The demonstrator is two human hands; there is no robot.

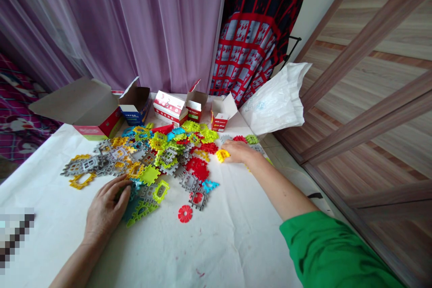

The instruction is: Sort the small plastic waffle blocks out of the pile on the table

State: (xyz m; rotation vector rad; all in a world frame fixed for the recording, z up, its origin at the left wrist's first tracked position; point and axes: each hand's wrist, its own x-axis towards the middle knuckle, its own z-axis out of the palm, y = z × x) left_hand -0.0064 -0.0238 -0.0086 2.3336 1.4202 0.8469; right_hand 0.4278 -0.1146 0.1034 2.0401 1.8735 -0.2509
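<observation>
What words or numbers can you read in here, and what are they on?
I can't read any for sure.
Blue box: pale print, too small.
White-and-red box: print and dark marks on top, too blurred.
Three red boxes: tiny print, too small.
White bag: faint bluish print, too blurred.

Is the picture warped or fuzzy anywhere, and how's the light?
Head view: wide-angle stretch, the wardrobe leaning steeply; soft daylight-like light, faint shadow beside the left hand; lower-left corner pixelated; print on the white bag too faint to read.
</observation>
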